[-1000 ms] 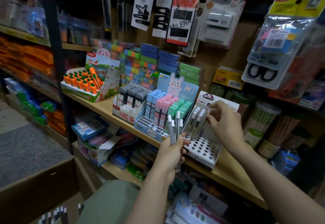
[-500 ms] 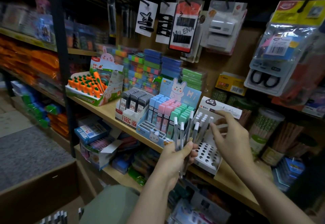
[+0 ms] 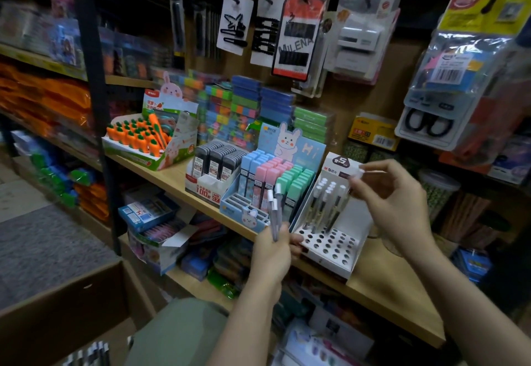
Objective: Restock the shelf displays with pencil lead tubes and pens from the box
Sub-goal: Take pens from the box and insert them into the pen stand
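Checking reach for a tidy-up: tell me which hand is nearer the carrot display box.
Left. The left hand, gripping pens, is right of and below the carrot display box; the right hand is farther right, by the white pen stand.

Front holes of pen stand [image 3: 330, 246] open; standing pens [image 3: 323, 207] block back rows.

The left hand [image 3: 273, 253] gripped a bundle of white-capped clear pens [image 3: 274, 213]; the right hand [image 3: 393, 202] pinched one pen [image 3: 370, 171] above the white perforated cardboard display stand [image 3: 330, 246].
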Demonstrator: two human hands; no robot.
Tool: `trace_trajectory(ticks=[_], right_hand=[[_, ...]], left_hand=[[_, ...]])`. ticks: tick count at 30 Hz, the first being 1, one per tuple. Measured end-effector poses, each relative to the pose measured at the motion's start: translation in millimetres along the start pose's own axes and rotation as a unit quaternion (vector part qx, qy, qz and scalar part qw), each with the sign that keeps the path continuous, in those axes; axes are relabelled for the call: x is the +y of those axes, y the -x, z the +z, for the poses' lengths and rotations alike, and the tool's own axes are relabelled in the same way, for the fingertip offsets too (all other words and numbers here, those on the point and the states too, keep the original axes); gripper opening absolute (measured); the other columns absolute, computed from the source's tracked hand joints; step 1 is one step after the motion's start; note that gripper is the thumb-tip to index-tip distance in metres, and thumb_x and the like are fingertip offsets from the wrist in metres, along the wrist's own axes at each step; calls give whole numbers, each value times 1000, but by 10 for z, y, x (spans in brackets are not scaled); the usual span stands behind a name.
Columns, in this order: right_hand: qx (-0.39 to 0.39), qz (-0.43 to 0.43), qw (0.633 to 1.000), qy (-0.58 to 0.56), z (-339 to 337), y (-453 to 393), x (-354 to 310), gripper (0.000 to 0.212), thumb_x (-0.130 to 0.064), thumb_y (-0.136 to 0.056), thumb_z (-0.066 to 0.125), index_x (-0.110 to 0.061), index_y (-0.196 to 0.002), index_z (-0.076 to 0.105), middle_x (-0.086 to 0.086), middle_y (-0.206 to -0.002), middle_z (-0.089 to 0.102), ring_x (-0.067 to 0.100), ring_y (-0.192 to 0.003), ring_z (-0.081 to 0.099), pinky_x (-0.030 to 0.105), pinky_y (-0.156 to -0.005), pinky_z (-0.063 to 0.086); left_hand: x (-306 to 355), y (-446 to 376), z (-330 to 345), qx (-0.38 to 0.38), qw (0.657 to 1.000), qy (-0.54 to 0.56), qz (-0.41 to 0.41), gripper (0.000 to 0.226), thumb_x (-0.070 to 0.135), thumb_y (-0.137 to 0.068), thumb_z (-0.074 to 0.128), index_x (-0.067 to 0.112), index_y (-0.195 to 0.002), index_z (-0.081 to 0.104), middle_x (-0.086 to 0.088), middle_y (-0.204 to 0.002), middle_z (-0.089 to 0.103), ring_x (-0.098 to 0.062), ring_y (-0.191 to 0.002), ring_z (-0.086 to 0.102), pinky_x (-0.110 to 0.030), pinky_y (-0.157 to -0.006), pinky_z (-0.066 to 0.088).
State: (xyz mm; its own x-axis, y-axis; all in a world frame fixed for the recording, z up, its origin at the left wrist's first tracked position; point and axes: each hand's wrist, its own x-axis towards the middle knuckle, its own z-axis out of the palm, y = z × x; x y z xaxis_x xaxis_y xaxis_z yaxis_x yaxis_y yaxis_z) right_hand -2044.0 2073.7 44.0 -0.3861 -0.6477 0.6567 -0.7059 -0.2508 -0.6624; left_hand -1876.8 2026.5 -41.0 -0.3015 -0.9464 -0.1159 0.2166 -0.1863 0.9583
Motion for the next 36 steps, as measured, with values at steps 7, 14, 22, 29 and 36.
trace_trajectory(ticks=[7,14,22,29,36], right_hand=[[8,-20,999,38,139,-7,179,17,-14,-87,72,-22,-99,63,-10,-91,71,-2,-86,68,26,-77,59],[-14,7,999,35,180,0,256,15,-8,-88,70,-15,-99,64,-4,-92,72,5,-87,70,32,-80,60],[-9,21,997,69,143,-68,231,13,-11,-85,74,-18,-90,65,-12,-86,70,-3,-81,68,24,-77,59],[-48,41,988,142,195,-175,253,13,-18,-82,77,-21,-91,68,-10,-82,68,4,-80,66,32,-80,58],[-56,-19,980,192,267,-69,222,18,-14,-81,77,-24,-80,63,-11,-77,63,-1,-74,60,20,-71,53]], left_hand=[[30,-10,-11,-10,998,40,-47,15,29,-102,46,22,-104,59,4,-65,37,-6,-44,28,-18,-40,25],[69,20,-54,-47,995,62,-65,22,33,-103,38,18,-108,53,3,-69,38,-6,-45,24,-19,-40,20],[65,42,-34,-69,995,61,-24,18,32,-104,37,20,-113,47,1,-77,50,-4,-42,28,-17,-39,25],[74,56,-41,-86,995,58,-4,16,28,-104,38,14,-107,47,1,-76,56,-6,-46,31,-19,-43,25],[106,108,-67,-112,993,45,16,14,26,-103,44,15,-105,52,5,-77,62,-4,-57,46,-19,-51,38]])
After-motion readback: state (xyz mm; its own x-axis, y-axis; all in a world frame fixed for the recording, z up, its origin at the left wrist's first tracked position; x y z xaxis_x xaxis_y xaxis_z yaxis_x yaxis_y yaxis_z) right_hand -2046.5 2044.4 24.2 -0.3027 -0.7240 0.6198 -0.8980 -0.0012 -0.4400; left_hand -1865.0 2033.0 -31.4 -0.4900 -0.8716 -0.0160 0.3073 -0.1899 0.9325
